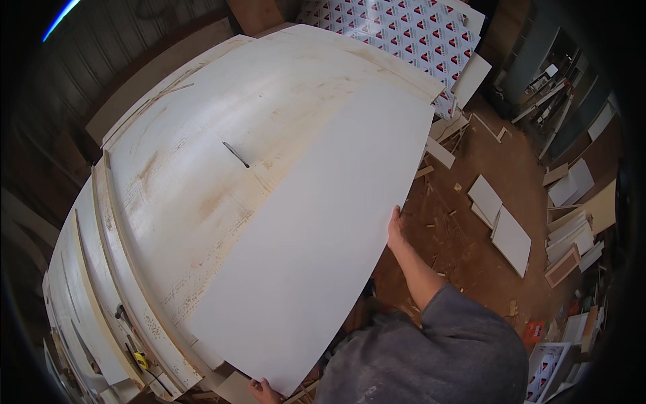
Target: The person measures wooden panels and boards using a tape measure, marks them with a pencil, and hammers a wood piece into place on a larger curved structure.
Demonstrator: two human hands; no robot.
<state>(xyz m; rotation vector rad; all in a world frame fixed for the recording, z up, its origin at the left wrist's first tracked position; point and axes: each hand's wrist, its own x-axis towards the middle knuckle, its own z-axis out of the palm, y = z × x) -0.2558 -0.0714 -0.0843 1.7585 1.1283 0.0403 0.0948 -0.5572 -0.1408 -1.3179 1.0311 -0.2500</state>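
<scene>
A long white board (316, 222) lies slanting across the near right side of a big dusty white worktable (195, 148), its right edge jutting past the table. My right hand (396, 230) grips that edge around the middle, with the fingers partly hidden beneath it. At the board's near end, my left hand (264, 391) holds the edge close to the corner; most of that hand is cut off by the lower rim of the picture. A thin dark pen-like tool (236, 155) rests on the table, left of the board.
Raised strips (124, 269) run along the table's left side, with a yellow tape measure (140, 359) beside them. Patterned film-covered sheets (404, 40) lie at the far end. White offcuts (501, 219) and wood scraps litter the brown floor (437, 222). More panels (568, 236) are stacked at right.
</scene>
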